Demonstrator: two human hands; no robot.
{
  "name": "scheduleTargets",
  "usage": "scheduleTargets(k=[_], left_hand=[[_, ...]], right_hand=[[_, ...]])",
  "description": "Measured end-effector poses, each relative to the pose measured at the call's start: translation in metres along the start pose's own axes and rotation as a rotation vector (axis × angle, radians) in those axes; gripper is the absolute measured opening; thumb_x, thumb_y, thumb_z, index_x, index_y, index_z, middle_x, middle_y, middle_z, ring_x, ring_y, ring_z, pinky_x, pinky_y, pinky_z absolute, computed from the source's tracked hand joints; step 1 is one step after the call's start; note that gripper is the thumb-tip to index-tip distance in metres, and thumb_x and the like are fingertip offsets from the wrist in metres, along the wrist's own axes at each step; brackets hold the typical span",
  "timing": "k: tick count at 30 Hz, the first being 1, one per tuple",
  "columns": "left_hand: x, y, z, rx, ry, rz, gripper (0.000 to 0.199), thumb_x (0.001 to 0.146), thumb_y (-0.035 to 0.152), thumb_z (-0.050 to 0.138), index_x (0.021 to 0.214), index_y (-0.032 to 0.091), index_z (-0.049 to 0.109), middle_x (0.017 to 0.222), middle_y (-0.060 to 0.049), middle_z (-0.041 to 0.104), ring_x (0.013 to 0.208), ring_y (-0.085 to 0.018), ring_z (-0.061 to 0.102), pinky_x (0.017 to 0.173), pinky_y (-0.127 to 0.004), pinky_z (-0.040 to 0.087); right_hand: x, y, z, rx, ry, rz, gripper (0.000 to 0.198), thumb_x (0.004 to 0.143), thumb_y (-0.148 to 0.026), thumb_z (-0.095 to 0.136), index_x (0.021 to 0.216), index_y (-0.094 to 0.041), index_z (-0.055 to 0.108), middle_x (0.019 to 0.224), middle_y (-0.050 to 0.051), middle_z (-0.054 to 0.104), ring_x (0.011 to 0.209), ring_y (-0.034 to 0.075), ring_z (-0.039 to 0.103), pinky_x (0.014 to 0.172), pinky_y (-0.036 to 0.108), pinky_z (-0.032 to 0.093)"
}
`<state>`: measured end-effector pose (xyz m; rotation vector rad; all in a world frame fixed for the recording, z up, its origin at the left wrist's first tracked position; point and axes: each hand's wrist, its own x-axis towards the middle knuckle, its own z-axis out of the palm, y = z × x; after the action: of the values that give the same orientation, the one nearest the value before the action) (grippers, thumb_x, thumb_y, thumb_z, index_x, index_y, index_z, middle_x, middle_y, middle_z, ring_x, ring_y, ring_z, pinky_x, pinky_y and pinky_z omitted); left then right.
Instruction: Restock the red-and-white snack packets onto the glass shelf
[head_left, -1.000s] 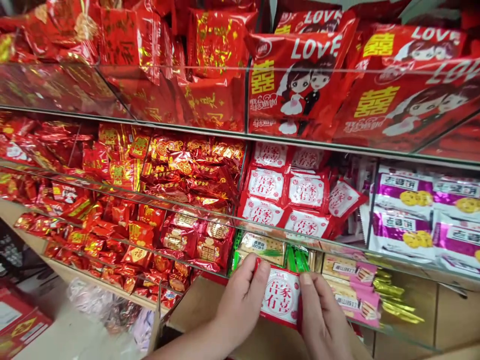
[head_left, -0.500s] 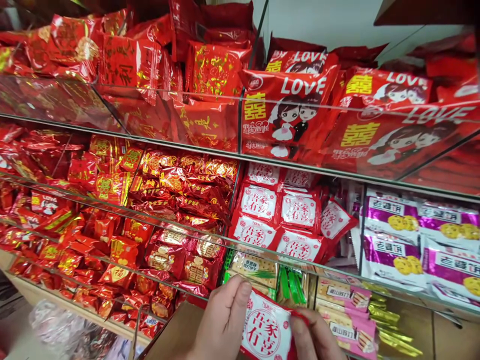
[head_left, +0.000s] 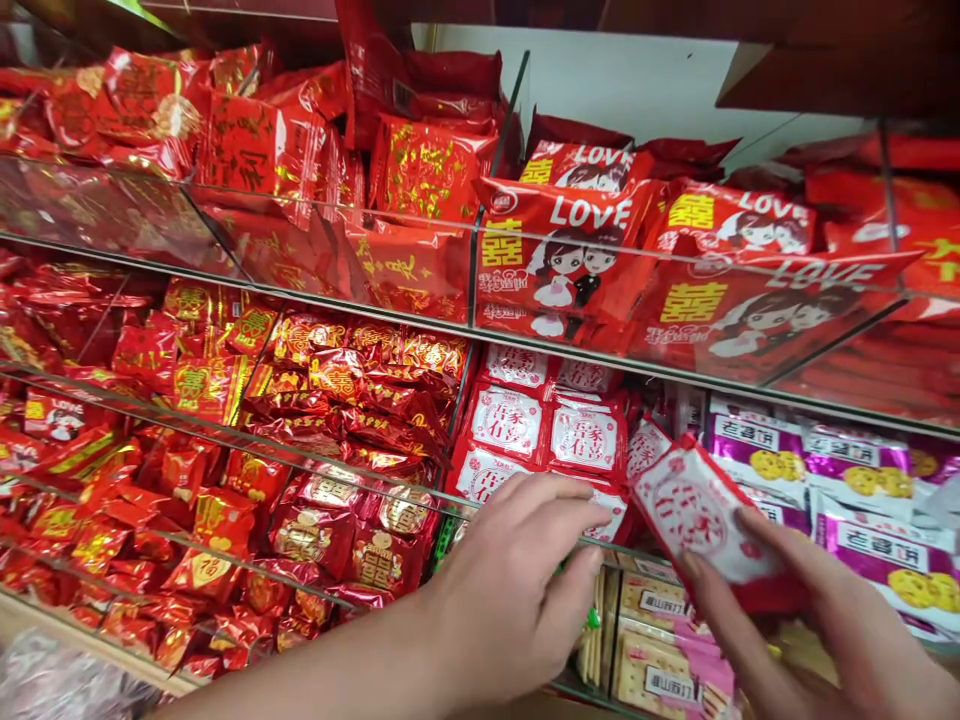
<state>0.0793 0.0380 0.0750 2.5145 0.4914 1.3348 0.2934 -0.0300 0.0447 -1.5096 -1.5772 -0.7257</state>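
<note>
a person's right hand (head_left: 847,630) holds one small packet (head_left: 697,510) up before a set of shelves (head_left: 585,356), thumb on its front, fingers along its edge, closed around the lower right end. the packet is a soft, plump rectangle with a white front panel, bright red edges, a big round red emblem in the middle and little red marks near the corners. it is tilted, and its lettering is too blurred to read. matching packets (head_left: 589,435) stacked behind and to its left show the design crisply: red characters inside a circle.

the left hand (head_left: 517,570) is half open, fingers gently bent, thumb apart, with nothing i can see in its grasp; it hides part of those stacks. purple and white cookie bags (head_left: 874,540) lie to the right of the packet, crackers in pink wrappers (head_left: 660,665) below, and red bags printed "love" (head_left: 570,250) above.
</note>
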Motion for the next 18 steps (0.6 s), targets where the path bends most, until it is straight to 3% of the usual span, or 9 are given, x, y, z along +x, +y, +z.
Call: scheduleTargets(k=[4,7,10,13,18], left_hand=[[0.041,-0.002,0.013,0.016,-0.194,-0.020,0.052,0.083,0.017,0.051,0.132,0.003,0.038,0.135,-0.020,0.046,0.126,-0.026,0.041,0.107,-0.042,0.035],[0.065,-0.008,0.019,-0.021,-0.348,-0.071,0.069,0.078,0.011,0.052,0.141,0.006,0.023,0.138,-0.022,0.043,0.125,-0.031,0.043,0.101,-0.045,0.040],[0.079,-0.016,0.019,-0.125,-0.423,-0.102,0.074,0.074,0.014,0.060,0.140,0.017,0.028,0.121,-0.015,0.060,0.105,-0.029,0.060,0.082,-0.038,0.052],[0.084,-0.022,0.020,-0.232,-0.430,-0.086,0.073,0.065,0.022,0.072,0.132,0.021,0.042,0.103,-0.008,0.068,0.090,-0.026,0.065,0.072,-0.033,0.053],[0.086,-0.021,0.025,-0.276,-0.370,-0.166,0.067,0.068,0.026,0.071,0.130,0.021,0.046,0.095,-0.007,0.070,0.082,-0.025,0.066,0.065,-0.033,0.053]], right_hand=[[0.034,-0.020,0.008,-0.395,0.053,-0.190,0.043,0.092,-0.039,0.037,0.119,-0.008,0.051,0.067,0.007,0.061,0.051,0.019,0.059,0.044,0.029,0.043],[0.047,-0.029,0.015,-0.482,-0.019,-0.230,0.041,0.093,-0.031,0.032,0.119,-0.005,0.050,0.065,0.009,0.060,0.054,0.022,0.059,0.042,0.029,0.042],[0.049,-0.024,0.019,-0.313,-0.084,-0.186,0.043,0.092,-0.028,0.034,0.129,-0.007,0.042,0.079,0.013,0.066,0.061,0.022,0.064,0.045,0.028,0.047],[0.040,-0.019,0.014,-0.097,-0.124,-0.121,0.050,0.091,-0.027,0.037,0.138,-0.013,0.029,0.092,0.011,0.068,0.065,0.018,0.067,0.047,0.023,0.050],[0.015,-0.037,0.007,0.060,-0.165,0.177,0.053,0.092,-0.031,0.035,0.141,-0.020,0.021,0.072,0.004,0.068,0.041,0.016,0.059,0.036,0.022,0.044]])
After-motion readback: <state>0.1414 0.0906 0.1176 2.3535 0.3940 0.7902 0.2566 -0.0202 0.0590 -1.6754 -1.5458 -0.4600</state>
